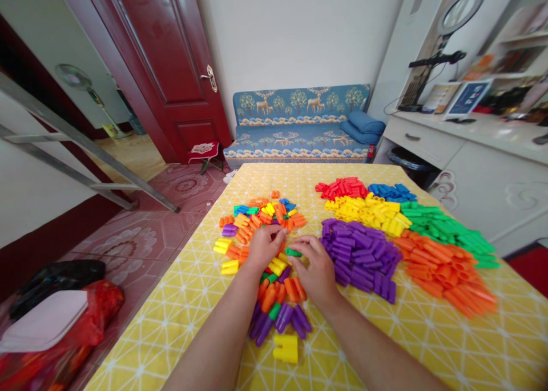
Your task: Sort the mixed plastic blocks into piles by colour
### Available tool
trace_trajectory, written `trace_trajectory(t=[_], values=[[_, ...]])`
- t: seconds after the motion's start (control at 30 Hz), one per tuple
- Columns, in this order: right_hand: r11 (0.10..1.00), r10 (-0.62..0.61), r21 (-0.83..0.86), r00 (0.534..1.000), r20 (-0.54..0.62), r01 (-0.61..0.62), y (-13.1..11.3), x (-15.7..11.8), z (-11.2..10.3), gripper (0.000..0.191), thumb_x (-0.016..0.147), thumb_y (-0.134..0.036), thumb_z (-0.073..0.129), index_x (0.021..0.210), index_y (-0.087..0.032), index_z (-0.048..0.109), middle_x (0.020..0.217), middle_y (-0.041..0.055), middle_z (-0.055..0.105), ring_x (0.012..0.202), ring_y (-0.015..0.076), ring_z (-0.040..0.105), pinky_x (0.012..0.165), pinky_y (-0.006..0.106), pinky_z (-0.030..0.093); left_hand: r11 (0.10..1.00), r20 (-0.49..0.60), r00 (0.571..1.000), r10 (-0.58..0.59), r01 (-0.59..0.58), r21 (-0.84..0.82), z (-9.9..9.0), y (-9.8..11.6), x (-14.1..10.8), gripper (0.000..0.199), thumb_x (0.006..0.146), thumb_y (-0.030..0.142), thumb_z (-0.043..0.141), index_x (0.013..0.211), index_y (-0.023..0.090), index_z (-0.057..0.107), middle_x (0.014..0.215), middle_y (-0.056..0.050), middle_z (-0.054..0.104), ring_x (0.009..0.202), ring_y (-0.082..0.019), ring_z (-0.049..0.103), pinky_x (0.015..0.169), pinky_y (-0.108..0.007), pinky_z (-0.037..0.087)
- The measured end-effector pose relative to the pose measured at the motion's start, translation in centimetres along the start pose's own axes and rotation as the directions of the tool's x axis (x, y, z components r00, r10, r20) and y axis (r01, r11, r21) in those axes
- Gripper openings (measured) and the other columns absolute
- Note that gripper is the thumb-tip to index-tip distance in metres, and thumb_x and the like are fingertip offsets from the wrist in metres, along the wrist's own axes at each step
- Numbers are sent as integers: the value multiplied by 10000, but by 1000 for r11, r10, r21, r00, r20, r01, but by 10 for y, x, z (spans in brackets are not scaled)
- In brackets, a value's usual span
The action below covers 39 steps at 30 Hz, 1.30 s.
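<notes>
My right hand point(315, 270) pinches a small green piece point(293, 252) between thumb and fingertips. Just left of it, my left hand point(266, 244) is closed over the mixed pile, its fingertips near an orange piece; what it holds, if anything, is hidden. Around and beneath both hands lies a mixed pile of plastic pieces point(246, 232) in orange, yellow, green, blue and purple. Purple pieces point(284, 318) and a yellow piece point(286, 349) lie nearer to me. Right of my right hand is a purple heap point(359, 254), with an orange heap point(445, 268) beyond it.
Yellow point(368, 211), red point(341, 188), blue point(392, 192) and green point(445, 228) heaps lie at the back right of the patterned tablecloth point(171, 322). Behind the table stands a blue sofa point(295, 137). A white cabinet point(505, 174) is at right, a metal ladder point(115, 165) at left.
</notes>
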State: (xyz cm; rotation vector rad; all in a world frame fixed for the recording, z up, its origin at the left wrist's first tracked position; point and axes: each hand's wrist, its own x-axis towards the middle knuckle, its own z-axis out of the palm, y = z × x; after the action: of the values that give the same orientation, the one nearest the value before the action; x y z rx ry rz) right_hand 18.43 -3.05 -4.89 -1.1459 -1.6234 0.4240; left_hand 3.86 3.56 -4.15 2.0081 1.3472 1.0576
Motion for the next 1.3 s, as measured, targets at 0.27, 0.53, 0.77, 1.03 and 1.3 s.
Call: trace_trajectory(t=[0.27, 0.53, 0.77, 1.03, 1.3], values=[[994, 94, 53, 995, -27, -92, -8, 0, -19, 141, 849, -282, 586, 985, -247, 596, 828, 5, 661, 673, 156, 622, 607, 277, 501, 1000, 1, 1000, -4, 4, -2, -1, 0, 0, 315, 888, 342, 490, 756, 154, 707, 685, -18, 682, 610, -133, 574, 588, -224, 407], [948, 34, -276, 915, -402, -156, 40, 76, -166, 436, 801, -415, 625, 1197, -237, 587, 839, 30, 642, 684, 161, 624, 632, 271, 473, 999, 11, 1000, -19, 18, 40, -1, 0, 0, 328, 889, 361, 481, 777, 158, 713, 663, -9, 668, 609, -134, 568, 564, -217, 387], [511, 149, -619, 771, -620, -596, 139, 109, -299, 350, 699, -403, 702, 1015, -255, 719, 795, 94, 706, 620, 197, 558, 577, 321, 327, 999, 8, 1000, -17, 17, 33, -3, 2, 0, 316, 883, 353, 488, 765, 162, 711, 659, -5, 662, 609, -133, 565, 555, -216, 381], [303, 388, -708, 761, -520, -638, 194, 89, -339, 257, 643, -346, 694, 870, -229, 724, 890, 180, 710, 559, 242, 556, 538, 356, 311, 999, 11, 1000, -20, 19, 29, -2, 1, 0, 313, 886, 357, 492, 812, 154, 719, 686, -11, 681, 624, -136, 576, 577, -221, 393], [204, 472, -744, 729, -495, -637, 190, 87, -337, 404, 641, -348, 717, 1035, -259, 738, 1086, 198, 685, 669, 283, 594, 546, 374, 297, 999, 16, 1000, -17, 17, 49, -1, -1, 0, 329, 891, 372, 482, 789, 158, 710, 675, -9, 671, 616, -132, 560, 572, -218, 380]])
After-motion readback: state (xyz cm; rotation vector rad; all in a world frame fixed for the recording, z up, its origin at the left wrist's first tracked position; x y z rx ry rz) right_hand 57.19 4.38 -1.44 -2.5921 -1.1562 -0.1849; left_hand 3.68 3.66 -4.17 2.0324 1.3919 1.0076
